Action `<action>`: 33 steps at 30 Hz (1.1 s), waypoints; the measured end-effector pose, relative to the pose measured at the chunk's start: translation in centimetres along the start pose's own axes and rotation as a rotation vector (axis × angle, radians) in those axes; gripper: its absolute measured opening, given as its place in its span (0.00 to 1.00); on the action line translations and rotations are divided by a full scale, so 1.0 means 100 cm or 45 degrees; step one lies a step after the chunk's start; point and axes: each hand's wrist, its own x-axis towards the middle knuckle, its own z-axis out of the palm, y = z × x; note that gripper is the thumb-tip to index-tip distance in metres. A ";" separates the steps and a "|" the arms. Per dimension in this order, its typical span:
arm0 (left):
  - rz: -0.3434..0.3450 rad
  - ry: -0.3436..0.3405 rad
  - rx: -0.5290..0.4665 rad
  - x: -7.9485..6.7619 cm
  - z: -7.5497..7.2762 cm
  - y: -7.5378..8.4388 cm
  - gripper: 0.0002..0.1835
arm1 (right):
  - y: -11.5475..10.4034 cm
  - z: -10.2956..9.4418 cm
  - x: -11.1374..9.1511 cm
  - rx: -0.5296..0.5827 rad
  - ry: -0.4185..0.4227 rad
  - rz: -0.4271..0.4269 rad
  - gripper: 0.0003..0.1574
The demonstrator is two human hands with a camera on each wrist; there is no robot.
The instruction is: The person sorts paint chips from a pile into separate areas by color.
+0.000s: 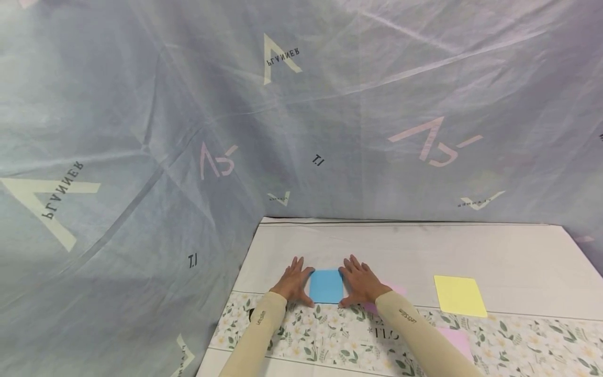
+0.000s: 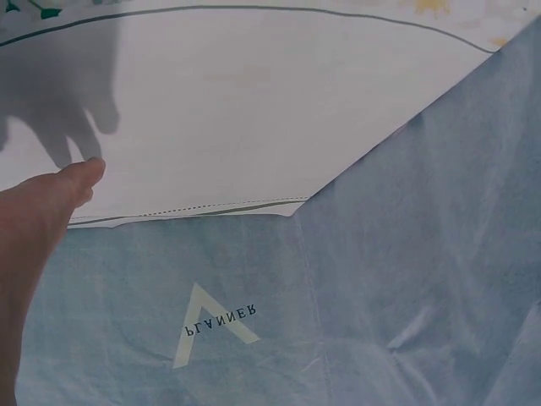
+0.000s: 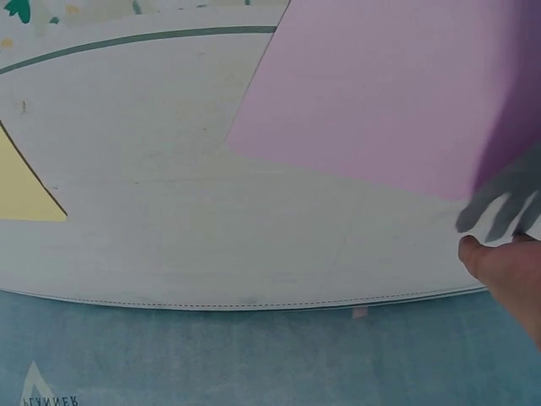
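A blue square sheet point(image 1: 326, 287) lies on the table between both hands in the head view. My left hand point(image 1: 293, 284) is at its left side, fingers spread, with thumb and index fingertip right at the left corners. On the other side, my right hand point(image 1: 361, 284) mirrors this at the right corners. Under the right wrist a pink sheet point(image 1: 398, 289) is partly covered. The left wrist view catches only part of the left hand point(image 2: 38, 216) and its shadow on the cloth. A pink sheet point(image 3: 363, 93) lies beside the right hand point(image 3: 510, 275) in the right wrist view.
To the right lies a yellow sheet point(image 1: 460, 296). Another pink sheet point(image 1: 457, 341) is partly behind the right forearm. A small black thing point(image 1: 251, 314) shows by the left sleeve. The table has a white cloth point(image 1: 405, 248) with a floral band; grey curtains point(image 1: 330, 131) hang behind and left.
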 end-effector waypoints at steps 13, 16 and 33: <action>-0.044 -0.027 -0.033 -0.001 0.007 -0.002 0.62 | 0.002 0.004 -0.002 0.032 -0.050 0.030 0.70; -0.045 -0.022 -0.060 -0.003 0.007 -0.002 0.62 | 0.003 0.004 -0.003 0.032 -0.050 0.025 0.70; -0.068 0.021 -0.139 -0.017 -0.007 -0.032 0.63 | 0.037 -0.015 -0.022 0.159 -0.021 -0.043 0.70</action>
